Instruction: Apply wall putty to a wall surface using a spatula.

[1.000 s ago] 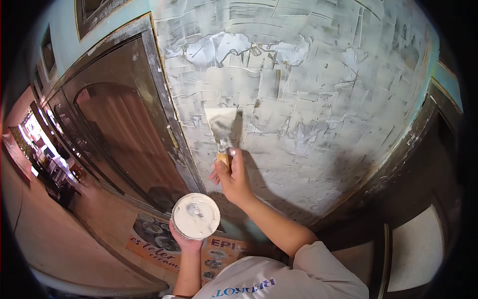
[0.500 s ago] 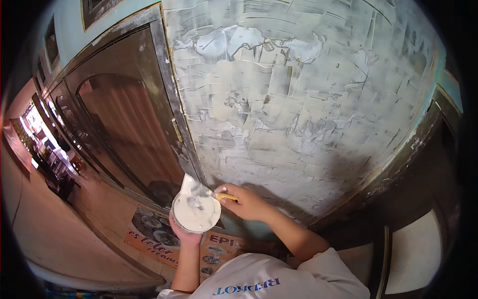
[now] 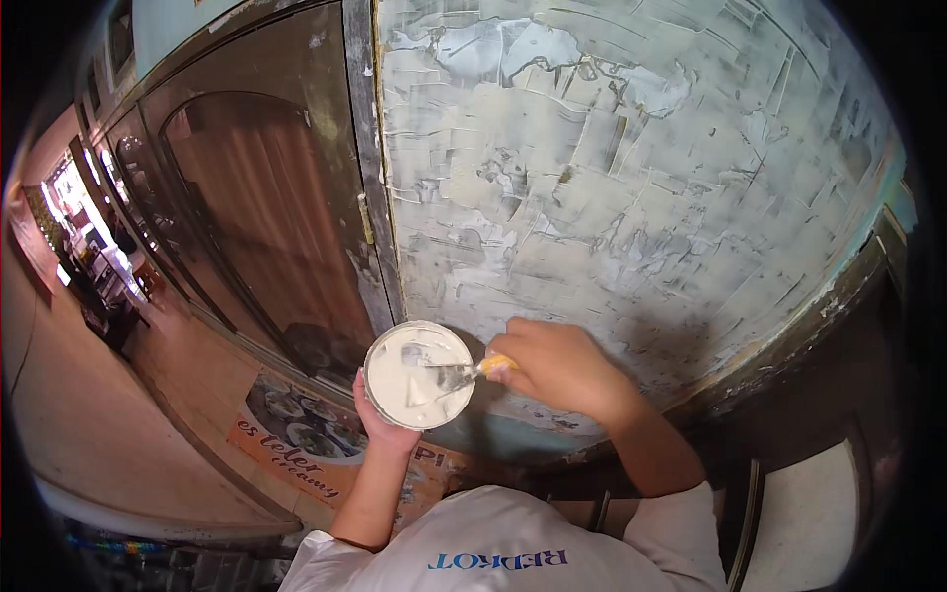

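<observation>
Currently, we have both hands occupied: L hand on the container, R hand on the tool.

L hand: we see it cupped, partly open, supporting a round, pale-rimmed tub from the near L side. One or more fingers show along the tub's L wall; the rest sit behind or under it, so we can't tell their exact spread. Tub is held w/ its open top facing up toward the camera, above the forearm & in front of the wall's lower L area.

R hand: we see it closed around the yellow handle of a flat, metal-bladed putty knife, back of hand toward us. Fingertips are mostly hidden by the hand itself. Knife points L, crossing the tub's R rim; the blade's far end is in the smooth, off-white paste inside the tub. Depth of blade in paste: can't tell. A grey-toned hollow shows in the paste near the far side.

Surroundings: beyond the hands we face a patchy, grey-white plastered wall w/ ridged trowel marks. To its L, a dark brown door w/ arched panel & reddish curtain. Below L, an orange printed banner; bottom centre, the wearer's white short-sleeved shirt.
</observation>
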`<state>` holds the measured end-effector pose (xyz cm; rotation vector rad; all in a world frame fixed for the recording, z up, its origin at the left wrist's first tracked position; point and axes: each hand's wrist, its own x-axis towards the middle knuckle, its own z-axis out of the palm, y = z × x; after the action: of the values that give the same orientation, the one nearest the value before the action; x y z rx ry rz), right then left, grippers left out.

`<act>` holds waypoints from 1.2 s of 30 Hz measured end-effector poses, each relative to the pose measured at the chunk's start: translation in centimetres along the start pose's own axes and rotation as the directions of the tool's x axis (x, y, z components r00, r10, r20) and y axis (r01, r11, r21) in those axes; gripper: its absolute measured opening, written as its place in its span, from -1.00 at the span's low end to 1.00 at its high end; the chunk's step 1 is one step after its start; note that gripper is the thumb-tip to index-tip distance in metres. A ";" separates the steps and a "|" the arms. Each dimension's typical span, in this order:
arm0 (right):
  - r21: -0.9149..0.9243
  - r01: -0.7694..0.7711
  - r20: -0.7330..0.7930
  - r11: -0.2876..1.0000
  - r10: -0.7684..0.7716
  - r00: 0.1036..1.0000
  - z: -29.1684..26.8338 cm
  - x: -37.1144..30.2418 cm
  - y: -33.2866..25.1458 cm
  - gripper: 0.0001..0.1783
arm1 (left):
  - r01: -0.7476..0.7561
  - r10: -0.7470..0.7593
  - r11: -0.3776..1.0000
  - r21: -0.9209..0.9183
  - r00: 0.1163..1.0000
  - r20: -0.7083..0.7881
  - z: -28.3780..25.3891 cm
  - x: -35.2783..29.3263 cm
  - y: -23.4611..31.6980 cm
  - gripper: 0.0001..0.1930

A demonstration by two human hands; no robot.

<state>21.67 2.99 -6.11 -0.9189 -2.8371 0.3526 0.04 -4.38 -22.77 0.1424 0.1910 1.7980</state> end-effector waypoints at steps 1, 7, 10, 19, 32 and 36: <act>-0.130 0.078 -0.101 0.988 -0.091 0.991 -0.9 -0.1 -0.1 -0.78 | -0.003 0.004 1.000 0.020 0.999 -0.032 0.3 0.1 -0.2 -0.34; -0.425 0.192 -0.213 0.885 -0.303 0.929 -7.3 -0.5 -0.5 -0.77 | 0.003 -0.002 1.000 -0.015 1.000 0.023 3.7 0.2 -0.9 -0.36; -0.527 0.152 -0.313 0.836 -0.357 0.880 -11.9 0.2 -0.9 -0.86 | 0.019 -0.015 0.999 -0.040 0.996 0.084 4.8 0.4 -1.4 -0.36; -0.765 -0.073 -0.259 0.640 -0.202 0.944 -19.8 3.0 -3.1 -0.85 | 0.046 -0.037 0.997 -0.067 0.991 0.127 5.3 0.9 -2.4 -0.37; -0.812 0.007 -0.218 0.584 -0.313 0.924 -20.9 3.5 -3.9 -0.85 | -0.001 0.008 0.999 -0.052 0.992 0.128 4.2 0.9 -2.2 -0.37; -0.855 -0.014 -0.147 0.519 -0.216 0.965 -19.2 4.2 -3.3 -0.88 | 0.010 -0.009 1.000 -0.018 0.996 0.092 4.0 1.0 -2.3 -0.35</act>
<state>20.35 6.29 13.52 -0.7895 -2.7162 -1.2270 2.79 -2.70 -19.28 0.2096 0.1091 1.7793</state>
